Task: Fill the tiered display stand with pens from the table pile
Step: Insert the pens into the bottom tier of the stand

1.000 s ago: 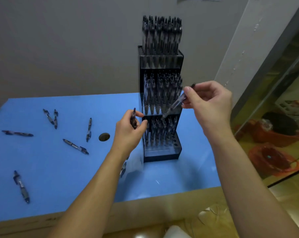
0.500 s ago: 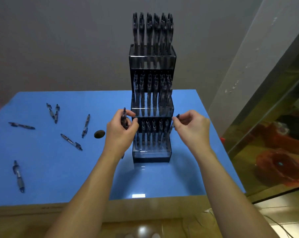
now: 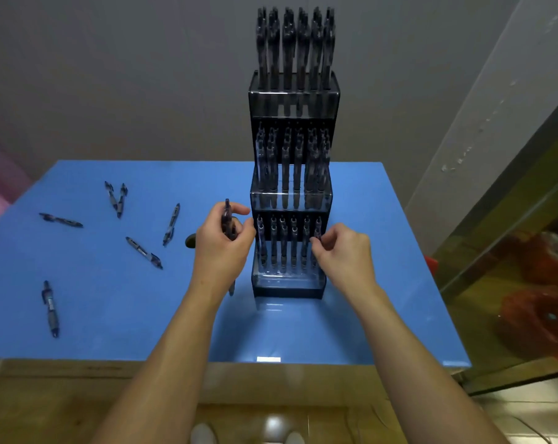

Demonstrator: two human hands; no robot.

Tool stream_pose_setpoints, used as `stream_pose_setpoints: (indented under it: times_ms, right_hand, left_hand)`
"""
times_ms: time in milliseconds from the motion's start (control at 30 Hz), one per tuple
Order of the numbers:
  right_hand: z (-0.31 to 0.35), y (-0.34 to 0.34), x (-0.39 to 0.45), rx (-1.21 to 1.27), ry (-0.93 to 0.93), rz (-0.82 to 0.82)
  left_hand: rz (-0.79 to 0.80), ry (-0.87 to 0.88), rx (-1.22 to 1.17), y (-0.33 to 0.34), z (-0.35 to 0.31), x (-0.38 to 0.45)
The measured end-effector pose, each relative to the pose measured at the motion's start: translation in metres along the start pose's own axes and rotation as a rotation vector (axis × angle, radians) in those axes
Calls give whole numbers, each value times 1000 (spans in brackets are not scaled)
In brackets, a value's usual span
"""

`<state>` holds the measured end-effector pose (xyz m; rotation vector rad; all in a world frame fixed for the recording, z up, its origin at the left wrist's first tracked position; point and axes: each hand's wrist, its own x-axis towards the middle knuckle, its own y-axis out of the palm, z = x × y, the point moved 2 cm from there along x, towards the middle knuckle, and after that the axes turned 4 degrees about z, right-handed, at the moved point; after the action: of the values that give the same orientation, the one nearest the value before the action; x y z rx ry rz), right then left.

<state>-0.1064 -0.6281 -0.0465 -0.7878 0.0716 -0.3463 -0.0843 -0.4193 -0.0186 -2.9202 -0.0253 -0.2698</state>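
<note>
Gripping an upright dark clip pen (image 3: 227, 219) beside the tiered black display stand (image 3: 290, 283), left hand (image 3: 221, 248) hides its barrel; right hand (image 3: 341, 254) pinches a half-hidden slotted pen (image 3: 317, 230).

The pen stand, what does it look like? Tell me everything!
The pen stand is a tall, dark, see-through plastic tower with three stepped tiers, standing upright on the blue table. Dark pens stand upright in rows on every tier. The right hand pinches a pen at the right edge of the lowest tier. The left hand, beside the stand, grips spare pens.
</note>
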Motion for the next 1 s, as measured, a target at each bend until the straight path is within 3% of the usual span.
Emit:
stream_pose_setpoints:
  times_ms: [400,500,600,700,1000]
  right_hand:
    - [17,-7,-17,-132,179,9]
    - [44,-16,-22,40,77,18]
    - [78,-14,-29,283,-64,126]
    - [97,-1,-29,357,-126,229]
    - [106,15,-26,374,-14,141]
  left_hand:
    - [124,-11,1,-15,8,-1]
    - [177,-5,8,-11,8,-1]
    - [267,19,30,-6,6,-2]
    - [355,26,46,-4,1,-2]
    - [389,69,119,-8,5,3]
